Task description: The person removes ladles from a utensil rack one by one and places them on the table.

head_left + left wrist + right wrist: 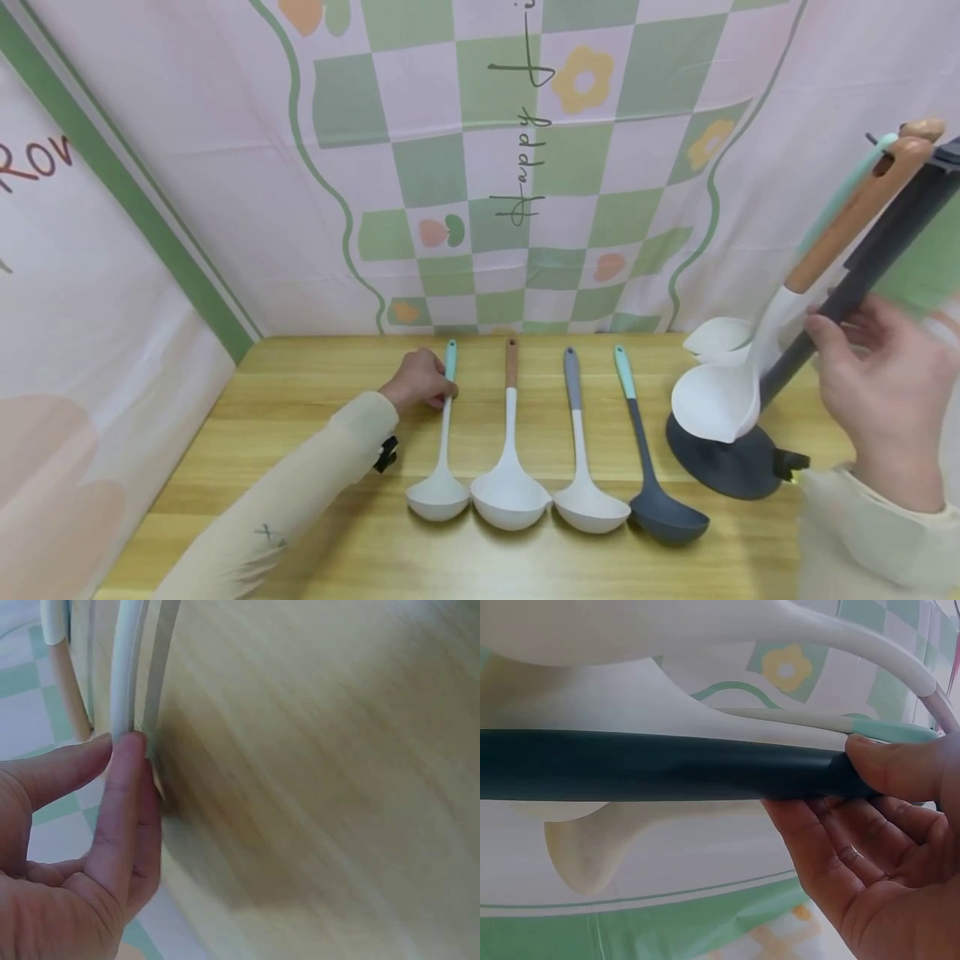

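Four ladles (pixel 512 498) in a row — one stand (pixel 857 287)

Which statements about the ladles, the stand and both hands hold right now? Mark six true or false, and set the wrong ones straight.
1. The left hand pinches the leftmost ladle on the table. True.
2. The right hand holds a ladle by its handle. False: it grips the dark pole of the stand.
3. The rightmost ladle on the table has a dark bowl. True.
4. The second ladle from the left has a green handle. False: its handle is brown.
5. No ladle hangs on the stand. False: a white ladle with a brown handle hangs there.
6. The ladles on the table have their handles towards the printed cloth. True.
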The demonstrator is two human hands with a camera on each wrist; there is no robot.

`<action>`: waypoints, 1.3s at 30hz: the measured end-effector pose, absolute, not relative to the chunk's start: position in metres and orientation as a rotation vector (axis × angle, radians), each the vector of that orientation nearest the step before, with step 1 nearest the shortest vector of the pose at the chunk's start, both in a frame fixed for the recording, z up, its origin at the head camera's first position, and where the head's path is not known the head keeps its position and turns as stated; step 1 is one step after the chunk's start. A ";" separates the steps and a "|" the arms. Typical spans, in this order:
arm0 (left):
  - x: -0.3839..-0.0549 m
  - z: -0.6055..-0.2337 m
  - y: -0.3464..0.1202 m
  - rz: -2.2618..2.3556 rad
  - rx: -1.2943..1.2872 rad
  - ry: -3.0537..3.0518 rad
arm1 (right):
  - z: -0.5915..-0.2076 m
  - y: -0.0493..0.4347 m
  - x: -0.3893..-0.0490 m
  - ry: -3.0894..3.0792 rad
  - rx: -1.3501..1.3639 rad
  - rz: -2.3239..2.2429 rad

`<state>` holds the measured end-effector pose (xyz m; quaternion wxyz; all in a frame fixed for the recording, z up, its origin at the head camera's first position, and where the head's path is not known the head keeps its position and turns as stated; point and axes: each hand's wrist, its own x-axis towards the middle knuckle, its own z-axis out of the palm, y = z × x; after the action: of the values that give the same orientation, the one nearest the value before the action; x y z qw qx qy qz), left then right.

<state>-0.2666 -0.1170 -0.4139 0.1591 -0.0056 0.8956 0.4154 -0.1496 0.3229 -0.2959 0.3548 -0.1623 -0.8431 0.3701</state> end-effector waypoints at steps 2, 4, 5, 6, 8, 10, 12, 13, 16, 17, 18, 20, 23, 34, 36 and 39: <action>-0.267 -0.412 -0.118 1.147 -0.005 2.588 | -0.295 0.322 -0.149 -2.188 -0.427 0.948; -0.268 -0.408 -0.118 1.096 0.020 2.629 | -0.294 0.321 -0.149 -2.195 -0.430 0.937; -0.268 -0.405 -0.118 1.086 0.034 2.646 | -0.294 0.321 -0.149 -2.204 -0.430 0.922; -0.268 -0.401 -0.117 1.084 0.049 2.655 | -0.294 0.320 -0.149 -2.215 -0.426 0.905; -0.269 -0.391 -0.115 1.085 0.093 2.663 | -0.293 0.319 -0.149 -2.224 -0.411 0.897; -0.270 -0.380 -0.111 1.095 0.131 2.658 | -0.292 0.319 -0.150 -2.232 -0.402 0.893; -0.271 -0.369 -0.103 1.112 0.180 2.648 | -0.291 0.319 -0.150 -2.238 -0.403 0.906; -0.272 -0.363 -0.098 1.112 0.215 2.654 | -0.290 0.319 -0.150 -2.239 -0.409 0.917; -0.271 -0.346 -0.077 1.142 0.357 2.674 | -0.290 0.320 -0.150 -2.253 -0.431 0.922; -0.270 -0.340 -0.068 1.150 0.419 2.684 | -0.290 0.321 -0.150 -2.258 -0.436 0.916; -0.268 -0.335 -0.059 1.159 0.484 2.693 | -0.290 0.321 -0.150 -2.265 -0.443 0.909; -0.264 -0.325 -0.039 1.186 0.624 2.701 | -0.290 0.322 -0.150 -2.266 -0.456 0.908; -0.256 -0.313 -0.009 1.257 0.805 2.673 | -0.290 0.323 -0.151 -2.270 -0.486 0.912; -0.231 -0.270 0.093 1.678 1.158 2.411 | -0.292 0.327 -0.151 -2.269 -0.476 0.935; -0.226 -0.262 0.108 1.727 1.129 2.383 | -0.292 0.327 -0.150 -2.270 -0.469 0.935; -0.218 -0.251 0.129 1.759 1.094 2.377 | -0.292 0.328 -0.148 -2.267 -0.458 0.933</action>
<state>-0.2178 0.1286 -0.2511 -0.0056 0.3471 0.7539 0.5578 -0.1481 0.3278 -0.2923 0.3183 -0.1742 -0.8616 0.3549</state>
